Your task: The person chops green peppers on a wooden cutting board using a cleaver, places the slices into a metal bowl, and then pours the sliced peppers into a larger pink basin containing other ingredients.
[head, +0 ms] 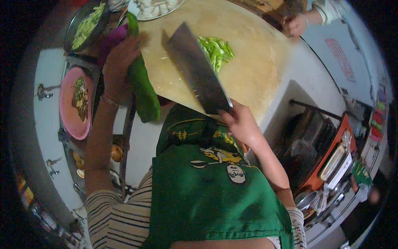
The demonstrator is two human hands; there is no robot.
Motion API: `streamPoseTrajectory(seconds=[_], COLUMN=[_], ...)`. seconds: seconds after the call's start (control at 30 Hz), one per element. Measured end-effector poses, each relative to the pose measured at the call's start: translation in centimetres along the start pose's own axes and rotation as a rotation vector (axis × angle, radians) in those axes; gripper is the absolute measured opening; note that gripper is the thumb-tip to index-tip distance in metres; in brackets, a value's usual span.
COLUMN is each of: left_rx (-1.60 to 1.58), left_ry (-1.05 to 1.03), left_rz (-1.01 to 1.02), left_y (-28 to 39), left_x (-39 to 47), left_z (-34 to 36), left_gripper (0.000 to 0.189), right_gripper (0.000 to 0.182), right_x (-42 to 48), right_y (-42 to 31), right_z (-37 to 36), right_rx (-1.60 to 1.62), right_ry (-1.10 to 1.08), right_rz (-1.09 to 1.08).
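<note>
My left hand, blurred, is closed around the middle of a long green vegetable, perhaps a pepper, whose lower end hangs past the left edge of the cutting board. My right hand grips a broad, dark-bladed cleaver by its handle. The blade slants over the board, close to a small pile of sliced green strips. Pale crumbs lie on the board to the left of the blade. Beside my left hand is a purple thing, partly hidden and unclear.
A plate of whitish pieces stands at the board's far edge. To the left are a dark bowl of green shreds and a pink basin with chopped ingredients. Another person's hand is at upper right; another person appears far right.
</note>
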State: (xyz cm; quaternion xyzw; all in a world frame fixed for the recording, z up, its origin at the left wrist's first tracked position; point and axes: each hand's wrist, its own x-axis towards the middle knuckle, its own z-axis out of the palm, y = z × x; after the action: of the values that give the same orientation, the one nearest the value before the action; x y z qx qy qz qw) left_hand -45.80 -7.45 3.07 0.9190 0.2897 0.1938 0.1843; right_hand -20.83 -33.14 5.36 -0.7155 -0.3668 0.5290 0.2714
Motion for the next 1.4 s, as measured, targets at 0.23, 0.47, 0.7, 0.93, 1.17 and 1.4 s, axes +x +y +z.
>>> streamPoseTrajectory(seconds=[0.23,0.47,0.7,0.93,1.17,1.4], left_rx=[0.111,-0.001,-0.115,-0.052,-0.077,-0.110], left_ry=[0.293,0.050,-0.109,-0.061,-0.085,0.061], left_rz=[0.111,0.098,0.024,0.062,0.102,0.109], left_y=[4.9,8.3,6.7,4.4,2.8,2.6], left_x=[-5.1,-4.7,-5.0,-4.7,-4.3,-4.0], left_z=[6.1,13.1,11.9,12.3,12.4,12.4], left_gripper=[0.033,0.034,0.048,0.042,0.047,0.039], right_gripper=[0.024,0.023,0.029,0.037,0.046,0.034], right_x=[4.5,2.1,1.6,1.5,3.4,4.3], right_y=[0.0,-0.6,-0.9,-1.7,-3.6,-5.0], right_z=[1.7,-0.8,0.0,0.0,-0.5,-0.5], right_rx=[-0.207,-0.160,-0.352,-0.492,-0.692,-0.799], right_ry=[-0.111,0.074,0.130,0.121,0.086,0.037], right_rz=[-0.166,0.050,0.062,-0.080,-0.256,-0.283])
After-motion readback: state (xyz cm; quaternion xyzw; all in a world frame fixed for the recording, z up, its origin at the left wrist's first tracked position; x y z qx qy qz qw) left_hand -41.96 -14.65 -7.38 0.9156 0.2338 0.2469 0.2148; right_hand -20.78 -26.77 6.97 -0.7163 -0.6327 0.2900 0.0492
